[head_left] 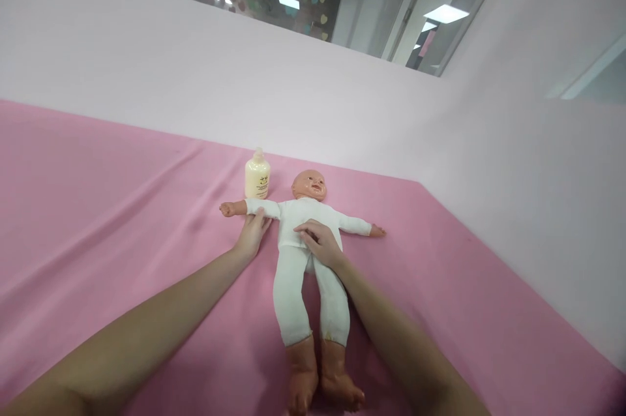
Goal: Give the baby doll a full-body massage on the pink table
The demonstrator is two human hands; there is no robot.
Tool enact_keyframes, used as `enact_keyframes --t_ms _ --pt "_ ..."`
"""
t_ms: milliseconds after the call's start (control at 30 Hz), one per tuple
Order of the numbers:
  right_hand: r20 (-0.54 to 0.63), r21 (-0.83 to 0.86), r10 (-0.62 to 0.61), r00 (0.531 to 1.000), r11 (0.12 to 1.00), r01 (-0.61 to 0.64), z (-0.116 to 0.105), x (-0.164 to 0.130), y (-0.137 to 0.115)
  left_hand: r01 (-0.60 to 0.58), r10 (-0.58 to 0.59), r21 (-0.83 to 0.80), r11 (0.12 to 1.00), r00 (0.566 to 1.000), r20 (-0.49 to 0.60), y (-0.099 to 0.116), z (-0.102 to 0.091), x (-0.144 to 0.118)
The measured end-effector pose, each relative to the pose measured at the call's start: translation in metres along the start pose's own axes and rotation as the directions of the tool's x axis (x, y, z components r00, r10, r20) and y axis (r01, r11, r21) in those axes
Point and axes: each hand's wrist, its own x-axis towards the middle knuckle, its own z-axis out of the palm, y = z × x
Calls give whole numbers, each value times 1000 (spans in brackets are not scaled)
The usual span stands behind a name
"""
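- Pink cloth covers the surface I'm working on, with a paler pink wall behind it.
- On the left, my left hand lies flat, fingers loosely spread, touching the doll's outstretched sleeve.
- Just behind that sleeve stands 1 cream bottle, upright.
- At centre, the doll lies face up in white, long axis running away from me, head far, feet near.
- My right hand rests on its belly, fingers curled, pinching nothing I can make out.
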Motion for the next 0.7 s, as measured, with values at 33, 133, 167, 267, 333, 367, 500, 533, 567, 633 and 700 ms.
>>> enact_keyframes --t_ms 33,133,167,267,333,367,500,533,567,633,700 --pt "34 -28 -25 999 999 26 1 2 -1 21 -22 -56 998 1000 -16 2 0 0" --pt "148 -141 -83 985 985 104 2 5 -7 69 -98 -222 973 988 -122 12 0 0" --pt "174 -190 -89 981 974 122 2 4 -11 83 -134 -278 957 977 -167 15 0 0" --pt "256 -314 -104 961 931 184 4 -6 -27 149 -265 -416 897 934 -239 24 -3 -3" --pt "335 -354 -123 934 902 246 5 -19 -40 242 -361 -454 858 912 -196 29 -5 -7" --pt "370 -370 -126 921 889 270 5 -27 -47 296 -406 -454 841 899 -166 31 -6 -10" --pt "480 -407 -110 870 851 333 7 -58 -76 458 -541 -394 797 832 -126 38 -4 -29" --pt "500 -408 -103 860 847 339 7 -64 -83 484 -562 -377 789 817 -128 40 -1 -36" --pt "517 -408 -90 851 848 338 7 -68 -88 506 -579 -361 783 805 -128 42 3 -44" --pt "545 -402 -47 837 861 310 8 -71 -95 559 -615 -327 762 783 -92 45 14 -62" --pt "562 -380 -5 827 887 263 8 -69 -97 624 -658 -297 723 752 -23 48 25 -82"
